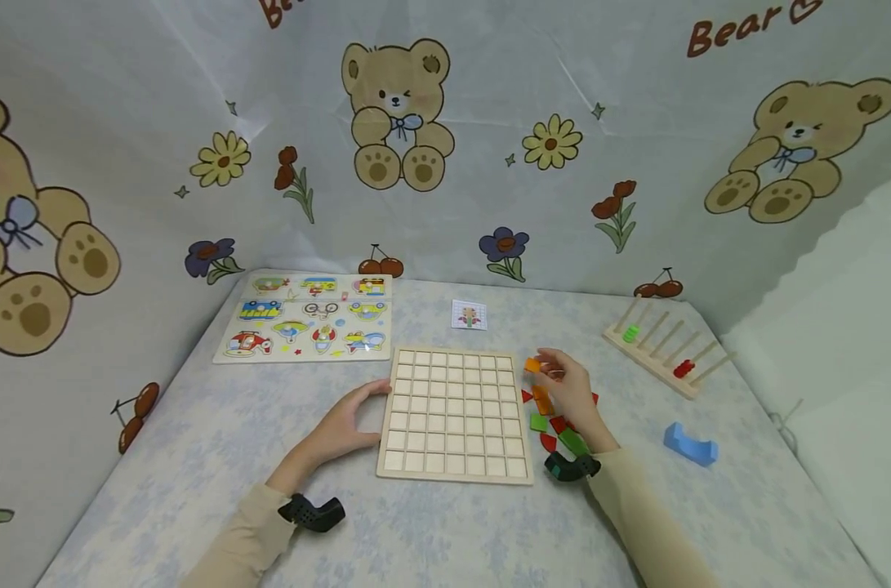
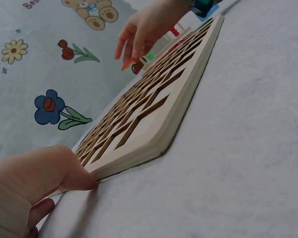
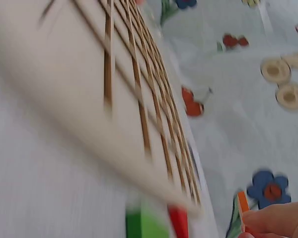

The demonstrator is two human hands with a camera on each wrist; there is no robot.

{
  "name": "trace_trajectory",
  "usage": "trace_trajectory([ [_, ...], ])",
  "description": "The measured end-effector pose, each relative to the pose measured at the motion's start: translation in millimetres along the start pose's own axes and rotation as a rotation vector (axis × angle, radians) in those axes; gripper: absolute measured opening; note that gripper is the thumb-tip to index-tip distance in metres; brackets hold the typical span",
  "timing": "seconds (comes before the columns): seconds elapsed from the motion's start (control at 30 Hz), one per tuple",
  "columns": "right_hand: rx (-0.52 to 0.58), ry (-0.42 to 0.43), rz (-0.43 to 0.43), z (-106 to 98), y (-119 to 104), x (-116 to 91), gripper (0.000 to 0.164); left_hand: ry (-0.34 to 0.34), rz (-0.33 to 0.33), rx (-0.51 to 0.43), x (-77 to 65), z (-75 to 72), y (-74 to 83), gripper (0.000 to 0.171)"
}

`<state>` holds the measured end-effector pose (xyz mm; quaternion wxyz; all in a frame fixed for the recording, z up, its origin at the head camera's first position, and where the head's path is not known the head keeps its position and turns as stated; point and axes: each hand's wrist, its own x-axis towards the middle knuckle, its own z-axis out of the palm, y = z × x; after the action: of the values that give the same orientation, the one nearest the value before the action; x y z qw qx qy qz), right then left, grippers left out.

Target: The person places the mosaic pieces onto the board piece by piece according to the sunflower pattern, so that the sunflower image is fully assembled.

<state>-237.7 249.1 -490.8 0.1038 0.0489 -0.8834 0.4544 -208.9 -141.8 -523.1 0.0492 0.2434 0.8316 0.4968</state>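
A square wooden grid board (image 1: 456, 478) lies on the table with bare cells. My left hand (image 1: 345, 425) touches its left edge, thumb and fingers spread apart; in the left wrist view the thumb (image 2: 69, 171) meets the board's side. Between thumb and fingertips, my right hand (image 1: 568, 388) pinches an orange block (image 1: 533, 365) just off the board's right edge. The same orange block (image 3: 243, 206) shows edge-on in the right wrist view. Below that hand lie loose blocks: an orange one (image 1: 542, 400), a green one (image 1: 538, 422) and a red one (image 1: 548, 443), among several others.
A small pattern card (image 1: 469, 315) lies behind the board. At the back left is a vehicle puzzle (image 1: 305, 318). On the right stand a wooden peg rack (image 1: 651, 359) with green and red pieces and a blue curved block (image 1: 691, 445).
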Motion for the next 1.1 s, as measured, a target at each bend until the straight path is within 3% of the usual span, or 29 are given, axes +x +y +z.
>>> trace_trajectory([
  [0.23, 0.099, -0.150, -0.097, 46.4, -41.9, 15.8, 0.040, 0.001, -0.018, 0.010, 0.6, -0.5, -1.0, 0.082],
  [0.5, 0.101, -0.243, -0.081, 84.1, -43.6, 25.4, 0.040, -0.014, -0.036, 0.003, 1.2, -1.6, -2.4, 0.080],
  [0.87, 0.103, -0.254, -0.051, 91.9, -43.0, 21.0, 0.043, -0.024, -0.061, -0.030, 0.2, -2.7, 4.1, 0.077],
  [1.1, 0.166, -0.275, -0.034, 88.1, -39.2, 18.0, 0.042, -0.021, -0.082, -0.028, 0.4, -2.6, 6.3, 0.077],
])
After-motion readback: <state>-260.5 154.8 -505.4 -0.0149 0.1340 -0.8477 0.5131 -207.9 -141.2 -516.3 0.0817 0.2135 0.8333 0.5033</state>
